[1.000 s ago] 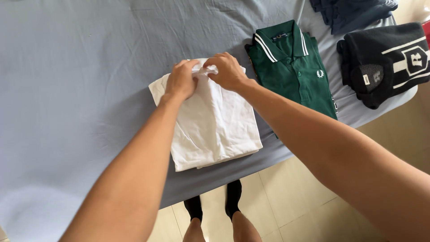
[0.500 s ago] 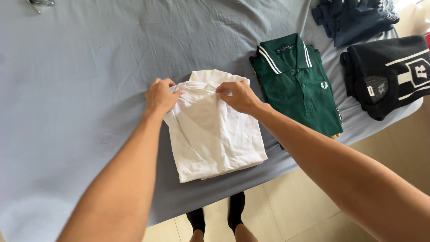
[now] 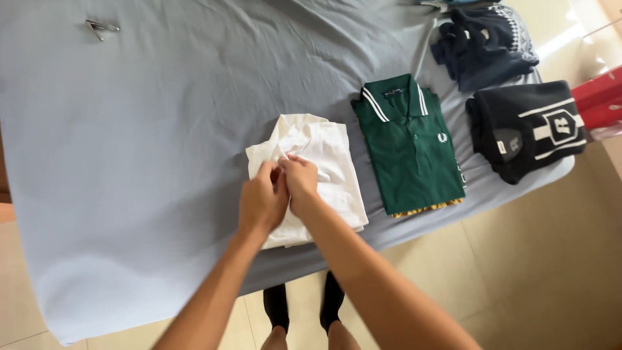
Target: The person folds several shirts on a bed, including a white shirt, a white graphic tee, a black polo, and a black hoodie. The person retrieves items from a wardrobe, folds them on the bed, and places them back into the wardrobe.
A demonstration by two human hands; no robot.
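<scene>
White shirt [image 3: 327, 152], collar away, lengthwise.

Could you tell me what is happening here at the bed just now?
A person stands at a bed covered by a grey-blue sheet. The left hand and the right hand meet on the middle of a folded white shirt, pinching its fabric. Beside it lie a folded green polo shirt, a black sweater and a navy garment.

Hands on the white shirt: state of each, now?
Left hand: closed, pinching the folded white shirt.
Right hand: closed, pinching the same shirt beside it.
</scene>
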